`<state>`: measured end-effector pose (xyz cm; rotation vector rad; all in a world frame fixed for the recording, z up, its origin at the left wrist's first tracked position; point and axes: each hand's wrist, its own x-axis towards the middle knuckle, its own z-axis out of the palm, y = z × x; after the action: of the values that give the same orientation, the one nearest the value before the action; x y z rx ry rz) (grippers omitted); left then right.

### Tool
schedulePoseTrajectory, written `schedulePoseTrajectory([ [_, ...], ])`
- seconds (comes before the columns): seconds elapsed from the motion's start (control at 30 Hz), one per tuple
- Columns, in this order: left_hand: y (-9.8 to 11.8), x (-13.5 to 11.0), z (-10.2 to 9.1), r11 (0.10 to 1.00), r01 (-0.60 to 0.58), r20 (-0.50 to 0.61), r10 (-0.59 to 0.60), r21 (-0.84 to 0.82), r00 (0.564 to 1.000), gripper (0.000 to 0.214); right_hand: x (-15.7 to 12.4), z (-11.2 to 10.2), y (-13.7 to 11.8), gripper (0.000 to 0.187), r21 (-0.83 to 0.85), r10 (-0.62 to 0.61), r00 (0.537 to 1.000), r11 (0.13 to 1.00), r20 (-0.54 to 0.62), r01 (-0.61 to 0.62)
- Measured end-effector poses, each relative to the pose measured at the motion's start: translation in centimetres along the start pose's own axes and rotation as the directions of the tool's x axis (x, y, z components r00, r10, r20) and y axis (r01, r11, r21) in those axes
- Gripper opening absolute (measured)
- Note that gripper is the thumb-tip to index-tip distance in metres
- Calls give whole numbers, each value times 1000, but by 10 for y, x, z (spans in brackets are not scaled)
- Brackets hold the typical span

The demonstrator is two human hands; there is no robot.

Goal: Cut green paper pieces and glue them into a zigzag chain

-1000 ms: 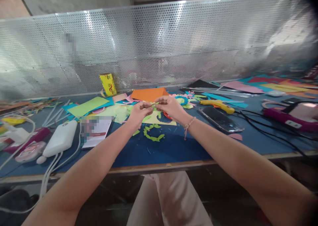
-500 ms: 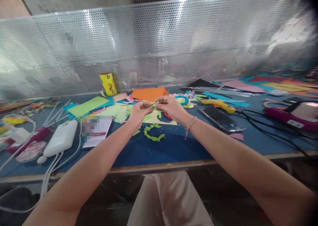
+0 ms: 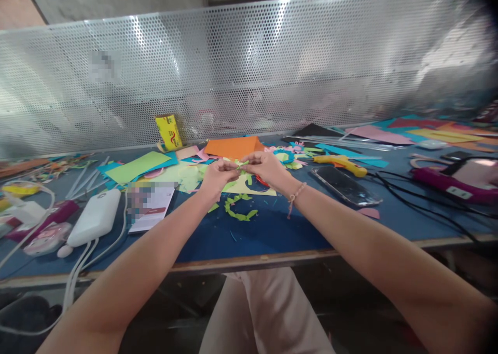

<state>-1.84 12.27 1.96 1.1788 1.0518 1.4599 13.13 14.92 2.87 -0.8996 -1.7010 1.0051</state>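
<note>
A small piece of light green paper (image 3: 243, 164) is pinched between my two hands above the middle of the table. My left hand (image 3: 221, 177) grips its left end with thumb and fingers, and my right hand (image 3: 268, 170) grips its right end. Below them on the table lies a curved chain of folded green paper (image 3: 238, 208), shaped like an open ring. Under and behind the hands are cut paper scraps (image 3: 187, 175), and something red shows beside the right hand, partly covered by it. Exact folds in the held piece are too small to make out.
A yellow hot glue gun (image 3: 340, 163) and a dark phone (image 3: 344, 186) lie to the right, near black cables. At left are a white power bank (image 3: 95, 216) with cords and a lit phone screen (image 3: 155, 211). A perforated metal panel (image 3: 241, 73) rises behind the table.
The fingers have shifted slightly around the green paper, and more of it shows between them. Otherwise both hands stay in nearly the same place.
</note>
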Motion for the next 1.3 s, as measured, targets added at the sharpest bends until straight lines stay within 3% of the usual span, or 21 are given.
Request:
schedulePoseTrajectory([
  [0.2,7,-3,-1,998,-7,18,6,60,1000,15,3,2,6,28,144,-15,1000,989,27,11],
  [0.5,11,-4,0,998,-15,38,13,57,999,15,2,2,-2,24,215,18,998,977,-61,-5],
  [0.67,12,-5,1,995,56,-3,-56,78,998,10,3,-1,-3,20,88,-82,994,992,-76,89],
  [0.8,9,-5,1,993,108,-37,-109,-42,993,8,4,-8,-4,22,42,-145,981,988,-133,151],
  [0.93,7,-6,3,968,171,44,-166,-181,985,23,4,-13,-1,24,97,-189,982,977,-16,190],
  [1.07,7,-6,6,969,131,81,-117,-210,990,22,3,-9,-1,25,75,-162,984,985,75,156],
  [1.2,7,-5,3,978,69,5,-69,-196,998,15,3,-10,-5,26,-28,-182,983,983,35,183],
  [1.3,8,-4,0,973,67,-11,-71,-220,997,14,8,-25,-2,19,-335,-193,978,929,-74,158],
])
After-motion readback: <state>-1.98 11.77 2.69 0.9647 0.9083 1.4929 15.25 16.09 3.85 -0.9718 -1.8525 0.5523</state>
